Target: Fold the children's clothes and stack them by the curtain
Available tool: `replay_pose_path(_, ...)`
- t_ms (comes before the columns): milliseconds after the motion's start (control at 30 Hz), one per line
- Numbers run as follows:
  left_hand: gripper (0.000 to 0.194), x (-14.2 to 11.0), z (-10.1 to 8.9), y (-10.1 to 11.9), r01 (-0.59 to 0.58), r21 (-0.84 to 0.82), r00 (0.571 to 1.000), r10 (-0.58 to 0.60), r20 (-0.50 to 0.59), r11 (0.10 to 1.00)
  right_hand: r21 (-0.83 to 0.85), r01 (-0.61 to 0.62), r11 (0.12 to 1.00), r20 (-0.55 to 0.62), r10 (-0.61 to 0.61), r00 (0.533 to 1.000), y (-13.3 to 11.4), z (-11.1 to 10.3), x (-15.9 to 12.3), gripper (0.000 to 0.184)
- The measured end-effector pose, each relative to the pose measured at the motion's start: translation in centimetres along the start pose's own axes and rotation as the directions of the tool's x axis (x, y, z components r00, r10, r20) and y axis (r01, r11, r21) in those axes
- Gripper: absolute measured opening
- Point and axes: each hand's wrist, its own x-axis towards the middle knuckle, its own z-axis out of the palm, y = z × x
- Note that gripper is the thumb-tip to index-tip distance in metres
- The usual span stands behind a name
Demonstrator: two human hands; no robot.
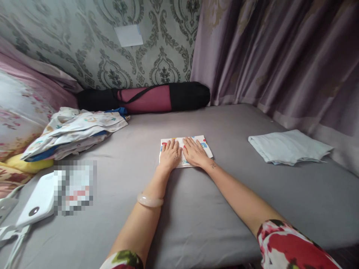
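Observation:
A white cloth with a colourful print point(206, 145), folded into a flat rectangle, lies on the grey bed sheet point(134, 149). My left hand point(170, 154) rests flat on its left part, fingers stretched away from me. Flat on the middle and right part is my right hand point(194, 152), its fingers also extended. Both palms press on the fabric, side by side with a small gap between them, and neither grips it. The hands cover much of the print, so I cannot tell what garment or cloth it is.
A pile of printed clothes point(84, 127) lies at the left, and a folded pale cloth point(290, 147) at the right. A long black and maroon bag point(148, 99) stretches along the wall. A white device point(40, 198) with cables sits at the near left, beside a pixelated item point(78, 186).

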Motion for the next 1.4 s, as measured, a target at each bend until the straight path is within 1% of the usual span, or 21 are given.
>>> replay_pose_path(133,0.050,-0.1,0.0,-0.1,-0.016,0.010,0.998,0.017,-0.055,1.000,0.048,-0.022,0.999,0.039,0.020,0.999,0.7,-0.8,0.1,0.061)
replay_pose_path(233,0.053,-0.1,-0.1,-0.3,0.014,0.028,0.989,-0.010,-0.149,1.000,0.031,-0.094,0.995,-0.025,0.095,0.995,1.6,-1.6,0.0,0.062)
replay_pose_path(267,0.055,-0.1,-0.1,-0.4,0.037,0.026,0.986,-0.032,-0.162,0.999,0.020,-0.122,0.992,-0.036,0.122,0.992,2.0,-1.7,0.0,0.062)
replay_pose_path(333,0.059,0.0,0.0,-0.7,0.087,0.005,0.989,-0.086,-0.118,0.996,0.002,-0.164,0.986,-0.012,0.164,0.986,2.5,-1.7,-0.2,0.063)
replay_pose_path(433,0.065,0.2,0.2,-1.2,0.129,-0.033,0.992,-0.130,-0.009,0.991,-0.011,-0.177,0.984,0.044,0.177,0.983,3.0,-1.1,-0.4,0.064)
replay_pose_path(533,0.066,0.4,0.4,-1.5,0.134,-0.047,0.991,-0.133,0.014,0.990,0.008,-0.172,0.985,0.032,0.171,0.985,3.3,-0.5,-0.4,0.064)
replay_pose_path(633,0.067,0.6,0.3,-1.7,0.144,-0.067,0.989,-0.141,0.041,0.987,0.086,-0.179,0.980,0.030,0.177,0.984,3.6,-0.5,0.0,0.061)
replay_pose_path(700,0.066,0.7,0.3,-1.8,0.155,-0.088,0.987,-0.150,0.061,0.984,0.195,-0.214,0.957,0.000,0.218,0.976,4.1,-1.0,0.3,0.058)
replay_pose_path(733,0.064,0.7,0.2,-1.8,0.158,-0.099,0.986,-0.152,0.065,0.982,0.275,-0.255,0.927,-0.022,0.271,0.962,4.4,-1.5,0.4,0.056)
replay_pose_path(767,0.062,0.8,0.1,-1.9,0.158,-0.109,0.986,-0.152,0.064,0.981,0.382,-0.309,0.871,-0.029,0.345,0.938,4.7,-2.0,0.4,0.054)
replay_pose_path(833,0.053,0.9,-0.1,-2.1,0.156,-0.118,0.988,-0.153,0.034,0.981,0.598,-0.407,0.690,0.029,0.489,0.872,5.2,-3.1,0.3,0.048)
replay_pose_path(867,0.049,1.0,-0.3,-2.2,0.160,-0.118,0.987,-0.160,0.009,0.980,0.672,-0.438,0.597,0.081,0.528,0.845,5.5,-3.7,0.1,0.043)
replay_pose_path(900,0.044,1.0,-0.5,-2.4,0.176,-0.114,0.984,-0.179,-0.019,0.978,0.720,-0.458,0.522,0.133,0.543,0.829,5.7,-4.3,-0.1,0.038)
replay_pose_path(933,0.041,1.0,-0.8,-2.7,0.204,-0.106,0.976,-0.210,-0.047,0.973,0.743,-0.471,0.475,0.175,0.541,0.822,5.9,-4.9,-0.4,0.033)
replay_pose_path(967,0.039,1.0,-1.1,-3.0,0.245,-0.098,0.965,-0.252,-0.070,0.965,0.749,-0.483,0.454,0.206,0.534,0.820,6.1,-5.4,-0.7,0.029)
replay_pose_path(1000,0.039,1.0,-1.5,-3.4,0.288,-0.091,0.952,-0.295,-0.080,0.953,0.745,-0.496,0.445,0.228,0.529,0.817,6.2,-5.8,-0.9,0.024)
replay_pose_path(1067,0.039,0.8,-2.3,-4.2,0.357,-0.096,0.931,-0.362,-0.046,0.929,0.733,-0.526,0.431,0.270,0.525,0.807,6.4,-6.3,-1.3,0.015)
replay_pose_path(1167,0.031,0.5,-3.6,-5.0,0.404,-0.147,0.914,-0.395,0.090,0.903,0.686,-0.564,0.460,0.301,0.526,0.796,6.7,-6.4,-1.2,0.003)
replay_pose_path(1233,0.025,0.3,-4.2,-5.1,0.431,-0.183,0.900,-0.406,0.159,0.884,0.635,-0.589,0.500,0.304,0.539,0.786,6.8,-6.1,-0.6,0.005)
replay_pose_path(1333,0.021,0.1,-4.8,-4.8,0.481,-0.220,0.872,-0.438,0.219,0.849,0.545,-0.620,0.564,0.281,0.573,0.770,6.8,-5.5,0.7,0.008)
replay_pose_path(1400,0.020,0.1,-4.9,-4.6,0.512,-0.264,0.855,-0.455,0.249,0.817,0.502,-0.631,0.591,0.268,0.588,0.763,6.8,-5.2,1.5,0.009)
